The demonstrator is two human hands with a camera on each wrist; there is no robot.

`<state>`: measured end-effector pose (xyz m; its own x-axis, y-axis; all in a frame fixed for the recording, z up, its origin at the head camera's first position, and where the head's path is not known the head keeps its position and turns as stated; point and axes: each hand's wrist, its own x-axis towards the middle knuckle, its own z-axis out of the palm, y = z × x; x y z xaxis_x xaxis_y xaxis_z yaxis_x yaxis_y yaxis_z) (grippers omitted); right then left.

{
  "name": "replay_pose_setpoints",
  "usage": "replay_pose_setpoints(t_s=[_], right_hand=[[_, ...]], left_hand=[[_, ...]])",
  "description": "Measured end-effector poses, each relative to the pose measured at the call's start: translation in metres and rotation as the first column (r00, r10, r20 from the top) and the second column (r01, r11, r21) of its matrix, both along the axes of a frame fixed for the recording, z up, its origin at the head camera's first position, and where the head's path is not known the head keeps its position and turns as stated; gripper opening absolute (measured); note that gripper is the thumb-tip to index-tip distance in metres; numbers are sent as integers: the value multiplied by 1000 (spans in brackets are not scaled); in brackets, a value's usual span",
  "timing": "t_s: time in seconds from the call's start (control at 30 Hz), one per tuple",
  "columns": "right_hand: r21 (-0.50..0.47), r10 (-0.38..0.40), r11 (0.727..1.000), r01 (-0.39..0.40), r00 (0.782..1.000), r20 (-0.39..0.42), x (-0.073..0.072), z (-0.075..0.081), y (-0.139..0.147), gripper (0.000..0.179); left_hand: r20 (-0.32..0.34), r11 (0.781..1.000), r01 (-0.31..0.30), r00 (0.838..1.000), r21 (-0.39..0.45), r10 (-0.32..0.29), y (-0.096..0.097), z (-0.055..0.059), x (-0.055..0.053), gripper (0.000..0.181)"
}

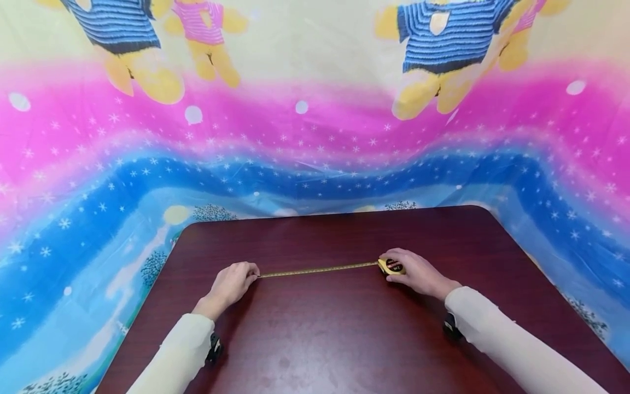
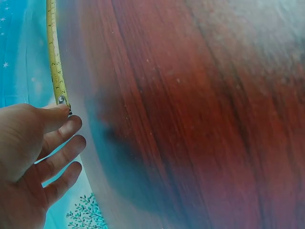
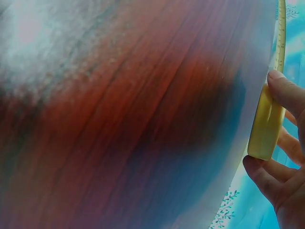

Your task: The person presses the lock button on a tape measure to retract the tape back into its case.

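A yellow tape measure [image 1: 392,266] with a dark round label is gripped by my right hand [image 1: 418,272]. Its yellow blade [image 1: 317,270] runs out to the left, nearly straight, above the dark table. At the far end of the blade, my left hand [image 1: 231,287] pinches the metal end hook [image 2: 62,100] between thumb and index finger; the other fingers [image 2: 66,153] curl loosely below. In the right wrist view the yellow case [image 3: 265,125] is held at its edges, thumb near the blade's mouth and fingertips at the lower end.
The reddish-brown wooden table [image 1: 320,328] has rounded far corners. Behind and beside it hangs a colourful cloth [image 1: 315,131] with bears and snowflakes, close to the table's far edge. A dark wrist device [image 1: 214,349] sits at the left cuff, another device [image 1: 451,326] at the right.
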<state>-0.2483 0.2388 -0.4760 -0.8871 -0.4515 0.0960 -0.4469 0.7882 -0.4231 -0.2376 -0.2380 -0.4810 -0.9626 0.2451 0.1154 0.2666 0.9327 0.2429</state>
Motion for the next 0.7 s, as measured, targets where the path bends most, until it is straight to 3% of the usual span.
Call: replay_pose_setpoints(t_s=[0.7], right_hand=[[1, 15, 1000, -15, 1000, -12, 0, 2, -18, 54]], left_hand=[[-5, 1000, 13, 1000, 18, -12, 11, -1, 0, 8]])
